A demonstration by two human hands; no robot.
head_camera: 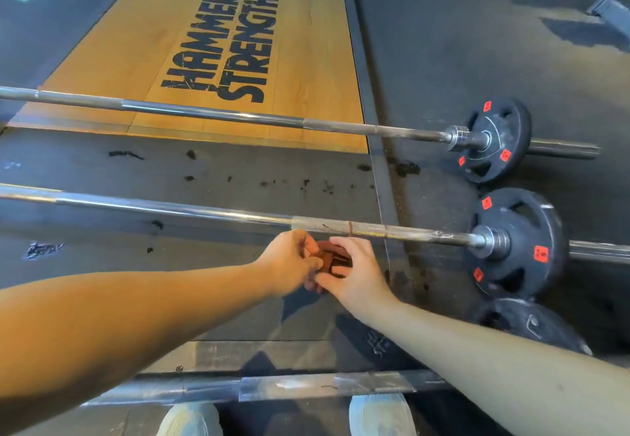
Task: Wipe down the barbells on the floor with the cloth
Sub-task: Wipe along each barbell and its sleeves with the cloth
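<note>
On the floor (pixel 477 43) the far barbell (pixel 211 115) lies toward twelve o'clock, the middle barbell (pixel 170 206) across the centre, and the near barbell (pixel 289 386) at six. Just at the middle barbell's six o'clock, the left hand (pixel 289 261) and right hand (pixel 354 272) each clamp their grip on the reddish cloth (pixel 335 254).

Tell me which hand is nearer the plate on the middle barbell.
Right. The right hand is closer along the bar to the plate; the left hand lies beyond it, farther away. Both hold the cloth.
</note>
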